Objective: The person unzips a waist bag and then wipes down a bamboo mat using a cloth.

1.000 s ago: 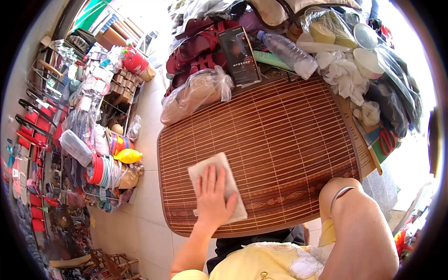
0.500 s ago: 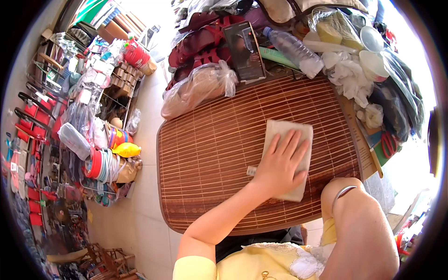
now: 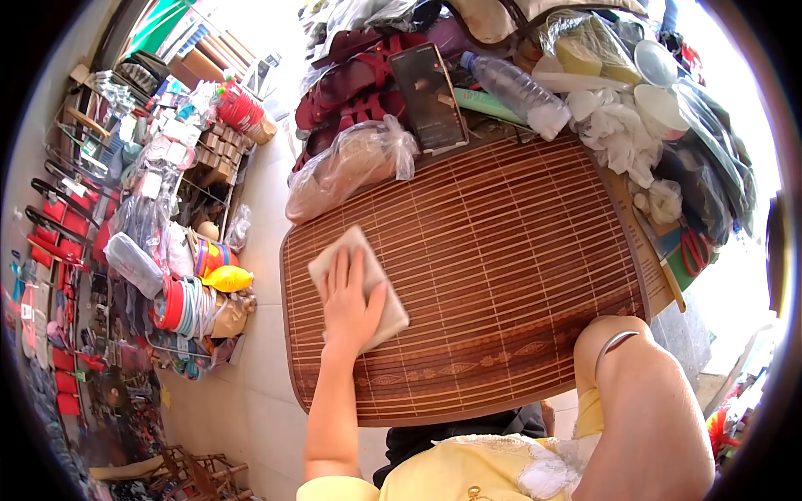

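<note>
My left hand (image 3: 349, 311) lies flat with its fingers stretched out on a folded beige cloth (image 3: 392, 318). The cloth rests on the left part of a brown slatted bamboo mat (image 3: 501, 275). At the mat's right front edge is my right hand (image 3: 595, 344), bent downward at the wrist, its fingers out of sight. A silver bangle (image 3: 614, 344) circles that wrist.
Along the mat's far edge are a plastic-wrapped bundle (image 3: 342, 175), a dark box (image 3: 428, 96), dark red sandals (image 3: 347, 92), a plastic bottle (image 3: 514, 92) and crumpled white bags (image 3: 614, 129). Red-handled scissors (image 3: 693, 250) lie at right. Crowded shelves (image 3: 175, 209) stand at left.
My left hand has slid the cloth from the right-centre of the mat over to its left side, turning it to a slant. My right arm has stayed in place.
</note>
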